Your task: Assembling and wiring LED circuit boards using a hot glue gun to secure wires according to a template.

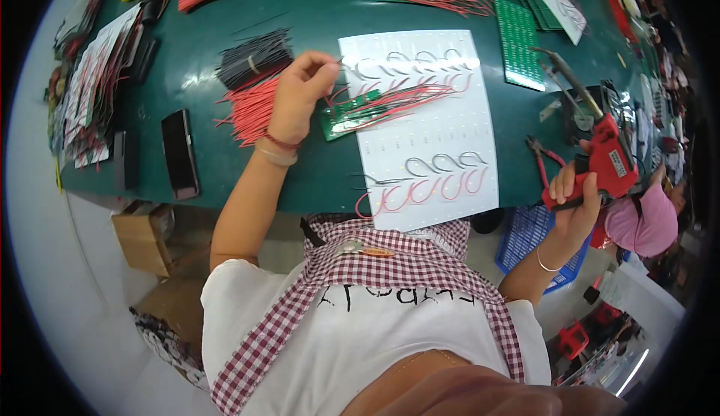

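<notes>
Red soldering gun (pixel 610 163), its grip clamped in our right hand's (pixel 576 205) fingers.
Our left hand (pixel 300 94) pinches a thin dark wire (pixel 342 61), fingertips together, at the white panel's (pixel 435 127) upper-left edge.

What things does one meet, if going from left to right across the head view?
Dark box-shaped block, phone, left hand, white sheet, green panel, right hand.

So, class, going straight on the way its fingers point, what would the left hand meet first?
Most likely the white board, at its upper left edge, just right of the left hand; the hand's height above it is unclear.
</notes>
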`<state>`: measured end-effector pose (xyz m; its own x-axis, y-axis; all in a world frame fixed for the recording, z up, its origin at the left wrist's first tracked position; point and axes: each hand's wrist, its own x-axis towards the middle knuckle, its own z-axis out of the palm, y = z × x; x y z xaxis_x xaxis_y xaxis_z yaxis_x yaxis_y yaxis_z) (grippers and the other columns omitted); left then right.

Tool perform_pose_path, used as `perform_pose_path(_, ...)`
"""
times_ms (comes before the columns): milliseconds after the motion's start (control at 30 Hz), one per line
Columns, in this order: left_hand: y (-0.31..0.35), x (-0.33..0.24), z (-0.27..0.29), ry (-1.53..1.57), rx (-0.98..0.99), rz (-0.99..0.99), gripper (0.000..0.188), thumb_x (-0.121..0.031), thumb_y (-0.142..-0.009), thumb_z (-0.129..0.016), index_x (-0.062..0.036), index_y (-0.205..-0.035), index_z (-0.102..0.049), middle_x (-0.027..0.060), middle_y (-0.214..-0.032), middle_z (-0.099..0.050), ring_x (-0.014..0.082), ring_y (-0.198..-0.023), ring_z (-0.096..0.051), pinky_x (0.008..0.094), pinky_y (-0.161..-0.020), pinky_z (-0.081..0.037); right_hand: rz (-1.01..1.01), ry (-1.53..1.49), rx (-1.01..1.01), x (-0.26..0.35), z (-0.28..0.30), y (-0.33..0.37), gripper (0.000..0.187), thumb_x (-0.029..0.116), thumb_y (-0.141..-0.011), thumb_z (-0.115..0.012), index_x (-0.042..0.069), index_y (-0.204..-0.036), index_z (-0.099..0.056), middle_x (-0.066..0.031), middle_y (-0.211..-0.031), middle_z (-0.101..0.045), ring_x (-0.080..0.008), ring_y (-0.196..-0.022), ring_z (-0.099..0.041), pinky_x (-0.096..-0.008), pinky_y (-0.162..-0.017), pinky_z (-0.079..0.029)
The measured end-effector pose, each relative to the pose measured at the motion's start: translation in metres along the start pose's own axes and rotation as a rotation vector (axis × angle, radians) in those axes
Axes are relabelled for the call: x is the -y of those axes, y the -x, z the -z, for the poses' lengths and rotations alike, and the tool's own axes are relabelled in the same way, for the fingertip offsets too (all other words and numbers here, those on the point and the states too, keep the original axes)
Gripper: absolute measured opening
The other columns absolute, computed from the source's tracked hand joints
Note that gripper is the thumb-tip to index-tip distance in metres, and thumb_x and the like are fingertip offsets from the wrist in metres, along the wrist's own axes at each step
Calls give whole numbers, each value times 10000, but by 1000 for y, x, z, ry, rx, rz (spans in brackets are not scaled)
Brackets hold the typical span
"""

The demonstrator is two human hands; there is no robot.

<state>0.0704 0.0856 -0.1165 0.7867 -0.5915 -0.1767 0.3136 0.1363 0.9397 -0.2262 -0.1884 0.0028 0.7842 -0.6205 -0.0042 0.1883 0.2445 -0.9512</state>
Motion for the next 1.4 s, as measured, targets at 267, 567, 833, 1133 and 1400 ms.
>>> perform_pose_path(267,15,-10,-14,-748,-82,-212,65,-57,-780,-637,-4,-814,-621,4,-755,-571,81,-650,-501,229,-596,-411,-299,-180,42,-50,-75,6,445,224,-940,-519,-68,-1257,-411,-64,-604,-471,-103,-461,-422,-251,-452,-394)
perform_pose_path(567,1,6,-11,-1090,-75,-473,68,-33,-705,-606,-23,-700,-539,79,-831,-559,266,-792,-537,355,-673,-447,-377,113,8,-85,-125,7,294,85,-895,-526,-97,-1124,-504,-25,-554,-480,-78,-431,-427,-234,-425,-372)
perform_pose_path(833,2,2,-13,-1122,-50,-414,46,-7,-712,-584,-4,-709,-538,78,-883,-590,271,-833,-561,344,-707,-460,-347,274,49,-99,-128,6,302,117,-895,-531,-80,-1119,-486,-33,-543,-468,-84,-411,-418,-230,-405,-351)
perform_pose_path(1133,0,4,-11,-1123,-43,-428,55,-2,-702,-590,-17,-732,-546,77,-802,-574,269,-765,-532,355,-658,-441,-362,337,23,-101,-130,6,256,111,-891,-541,-81,-1054,-492,-30,-526,-471,-81,-408,-423,-223,-408,-345)
perform_pose_path(1400,-1,5,-12,-1140,-38,-445,74,8,-695,-588,-24,-733,-533,79,-769,-557,275,-747,-511,366,-652,-423,-379,361,-12,-101,-132,8,196,84,-882,-558,-60,-1007,-512,-17,-539,-483,-78,-419,-436,-219,-410,-343)
